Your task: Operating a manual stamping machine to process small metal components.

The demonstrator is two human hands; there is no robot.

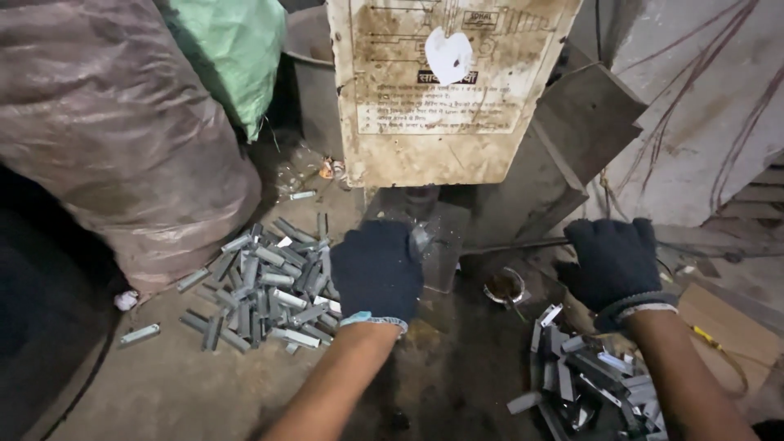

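Two gloved hands at frame centre: left hand [377, 273] closed on small metal piece [420, 239] under press [454, 90]; right hand [612, 265] resting, fingers' state unclear; metal channel heaps [265, 286] flanking for reach.

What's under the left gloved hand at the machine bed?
The left hand covers a shiny metal piece whose edge shows at the fingertips. The rest of it, and the bed beneath the palm, is hidden.
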